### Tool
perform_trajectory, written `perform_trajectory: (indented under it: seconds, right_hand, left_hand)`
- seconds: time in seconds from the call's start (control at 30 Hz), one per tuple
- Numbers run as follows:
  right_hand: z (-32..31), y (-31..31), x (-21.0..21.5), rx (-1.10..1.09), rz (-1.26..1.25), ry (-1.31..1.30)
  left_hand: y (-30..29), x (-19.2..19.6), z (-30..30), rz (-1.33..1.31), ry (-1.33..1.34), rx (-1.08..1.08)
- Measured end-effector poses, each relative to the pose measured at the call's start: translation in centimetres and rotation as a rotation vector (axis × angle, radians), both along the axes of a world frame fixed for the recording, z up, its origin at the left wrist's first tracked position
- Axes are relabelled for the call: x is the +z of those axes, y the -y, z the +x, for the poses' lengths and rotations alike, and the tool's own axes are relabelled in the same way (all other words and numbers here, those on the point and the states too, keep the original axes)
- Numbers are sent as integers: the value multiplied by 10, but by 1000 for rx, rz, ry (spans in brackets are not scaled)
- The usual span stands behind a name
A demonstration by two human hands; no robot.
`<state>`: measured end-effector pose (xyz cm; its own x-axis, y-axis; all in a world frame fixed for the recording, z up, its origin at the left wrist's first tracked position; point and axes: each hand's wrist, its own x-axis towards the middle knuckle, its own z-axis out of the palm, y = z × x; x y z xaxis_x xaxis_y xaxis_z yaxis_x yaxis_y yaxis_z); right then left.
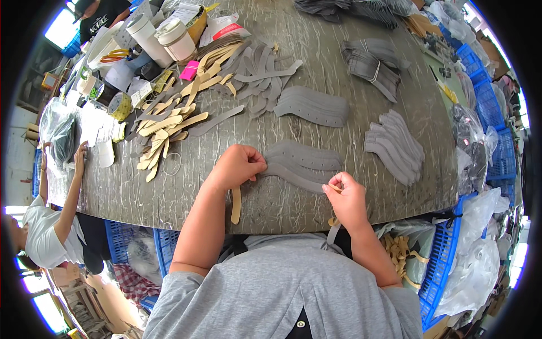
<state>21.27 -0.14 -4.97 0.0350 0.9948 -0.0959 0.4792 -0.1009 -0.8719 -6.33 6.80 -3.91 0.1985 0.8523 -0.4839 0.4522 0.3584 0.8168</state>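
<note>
A grey curved cut piece [293,177] lies in front of me on the table. My left hand [241,167] is closed in a pinch at its left end. My right hand [346,199] is closed at its right end, the thumb tip touching the corner. A narrow tan strip [337,188] shows between the right fingers, and a tan-and-grey tail hangs below that hand. Under the left hand lies another tan strip [236,207]. Just behind is a grey curved piece with small holes [302,153]. Farther back sits a stack of similar pieces [312,105].
Loose tan and grey strips [169,121] are heaped at the left. Behind them stand white containers [176,40], a tape roll [119,106] and a pink block [190,70]. Grey stacks [395,147] and a tied bundle [371,65] lie right. Another person [51,229] is at the left edge.
</note>
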Motion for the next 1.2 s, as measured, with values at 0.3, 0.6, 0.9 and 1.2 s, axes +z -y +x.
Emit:
perform_trajectory:
  seconds: [0.3,0.6,0.9,1.2]
  right_hand:
    - [-4,0,-3,33,55,169]
    - [-1,-2,0,103,78,310]
    - [25,2,-17,-7,34,-315]
    - [57,0,16,-129,-141,-731]
  left_hand:
    - [5,4,6,53,-98,-8]
    - [11,-1,11,452,-400,-186]
    - [36,11,11,362,-40,-8]
    - [44,52,28,221,417,167]
